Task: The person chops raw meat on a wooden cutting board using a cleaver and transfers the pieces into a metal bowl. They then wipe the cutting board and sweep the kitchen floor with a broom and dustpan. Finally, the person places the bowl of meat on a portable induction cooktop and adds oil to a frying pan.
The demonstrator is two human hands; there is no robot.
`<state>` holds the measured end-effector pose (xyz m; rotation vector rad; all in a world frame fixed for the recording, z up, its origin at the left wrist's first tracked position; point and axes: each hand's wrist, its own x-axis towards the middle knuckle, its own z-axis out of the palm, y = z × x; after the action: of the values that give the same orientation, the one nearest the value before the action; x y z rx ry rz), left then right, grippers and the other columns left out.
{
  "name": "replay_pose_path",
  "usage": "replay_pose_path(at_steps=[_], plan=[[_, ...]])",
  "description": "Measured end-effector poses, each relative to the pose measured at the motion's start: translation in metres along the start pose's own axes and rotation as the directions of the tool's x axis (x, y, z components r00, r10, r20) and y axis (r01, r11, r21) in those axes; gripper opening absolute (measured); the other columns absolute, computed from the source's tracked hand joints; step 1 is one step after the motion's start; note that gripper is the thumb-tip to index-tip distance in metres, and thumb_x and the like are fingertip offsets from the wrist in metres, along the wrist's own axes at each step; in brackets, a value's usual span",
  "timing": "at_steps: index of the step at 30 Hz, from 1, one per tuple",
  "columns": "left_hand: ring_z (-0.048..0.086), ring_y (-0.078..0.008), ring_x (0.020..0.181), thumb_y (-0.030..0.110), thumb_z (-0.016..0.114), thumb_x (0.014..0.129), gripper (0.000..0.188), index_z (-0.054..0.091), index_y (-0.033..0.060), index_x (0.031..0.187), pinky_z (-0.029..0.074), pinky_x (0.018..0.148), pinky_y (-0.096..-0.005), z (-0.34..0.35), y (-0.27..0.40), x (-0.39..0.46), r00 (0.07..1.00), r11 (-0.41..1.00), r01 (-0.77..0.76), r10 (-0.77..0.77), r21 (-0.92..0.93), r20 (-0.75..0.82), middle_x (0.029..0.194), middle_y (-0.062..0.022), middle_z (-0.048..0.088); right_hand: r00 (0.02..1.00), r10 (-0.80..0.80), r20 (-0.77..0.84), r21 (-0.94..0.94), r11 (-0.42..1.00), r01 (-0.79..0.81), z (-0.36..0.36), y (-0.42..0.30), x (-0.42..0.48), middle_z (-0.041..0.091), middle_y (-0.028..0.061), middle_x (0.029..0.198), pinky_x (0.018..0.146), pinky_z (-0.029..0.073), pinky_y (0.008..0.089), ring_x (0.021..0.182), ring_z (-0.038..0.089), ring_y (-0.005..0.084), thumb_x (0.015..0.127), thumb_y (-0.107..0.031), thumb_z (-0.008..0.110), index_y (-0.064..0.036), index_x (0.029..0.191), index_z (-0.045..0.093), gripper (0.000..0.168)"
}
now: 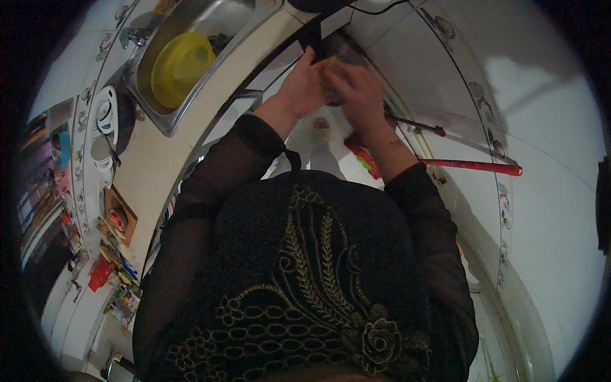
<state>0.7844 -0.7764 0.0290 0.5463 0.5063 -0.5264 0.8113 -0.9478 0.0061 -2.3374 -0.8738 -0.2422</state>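
Observation:
Both of my hands are close together beyond the counter's edge, near the top middle of the view. My left hand [305, 86] has its thumb raised and its fingers turned towards the other hand. My right hand [358, 93] is curled around a small brownish thing [330, 86] between the two hands, blurred and too dim to name. Whether my left hand also grips it is hard to see. A dark surface lies behind the hands. Left of them, a yellow plastic basin [181, 69] sits tilted in the steel sink [229, 28].
A beige counter [157, 162] runs along the left, bearing a white dish rack [106, 114] and a wooden-framed item [119, 215]. Near the tiled wall at right, a red handle [477, 165] and a second pole stick out. A red and green item [365, 160] lies on the floor.

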Motion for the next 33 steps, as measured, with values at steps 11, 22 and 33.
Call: replay_pose_path(at_steps=[11, 22, 33], plan=[[0.052, -0.0255, 0.115, 0.040, 0.056, 0.093, 0.049, 0.046, 0.0071, 0.128, 0.041, 0.099, -0.0526, -0.001, -0.008, -0.028, 0.986, 0.974, -0.049, 0.082, 0.220, -0.142, 0.121, -0.0088, 0.056, 0.998, 0.058, -0.035, 0.167, 0.985, -0.051, 0.009, -0.024, 0.002, 0.059, 0.0153, 0.117, 0.089, 0.047, 0.0438, 0.109, 0.055, 0.0359, 0.077, -0.012, 0.063, -0.008, 0.117, 0.056, 0.041], [0.060, -0.0200, 0.102, 0.024, 0.057, 0.088, 0.043, 0.053, 0.0042, 0.125, 0.053, 0.080, -0.0336, -0.136, 0.050, -0.203, 0.786, 0.814, -0.092, 0.413, 0.573, -0.460, 0.114, -0.0089, 0.060, 0.519, 0.425, 0.742, -0.421, 0.897, -0.133, -0.076, 0.075, -0.132, 0.064, 0.0194, 0.098, 0.080, 0.051, 0.0458, 0.096, 0.063, 0.0363, 0.074, -0.017, 0.067, -0.001, 0.101, 0.065, 0.031], [0.049, -0.0348, 0.118, 0.044, 0.066, 0.079, 0.070, 0.047, 0.0039, 0.133, 0.043, 0.096, -0.0421, -0.345, 0.097, -0.381, 0.156, 0.100, 0.910, 0.818, 0.403, -0.554, 0.132, -0.0173, 0.050, 0.367, 0.731, 0.575, -0.818, 0.513, 0.260, -0.161, 0.141, -0.205, 0.070, 0.0068, 0.085, 0.067, 0.054, 0.0367, 0.082, 0.068, 0.0249, 0.078, -0.015, 0.062, -0.012, 0.081, 0.072, 0.010]])
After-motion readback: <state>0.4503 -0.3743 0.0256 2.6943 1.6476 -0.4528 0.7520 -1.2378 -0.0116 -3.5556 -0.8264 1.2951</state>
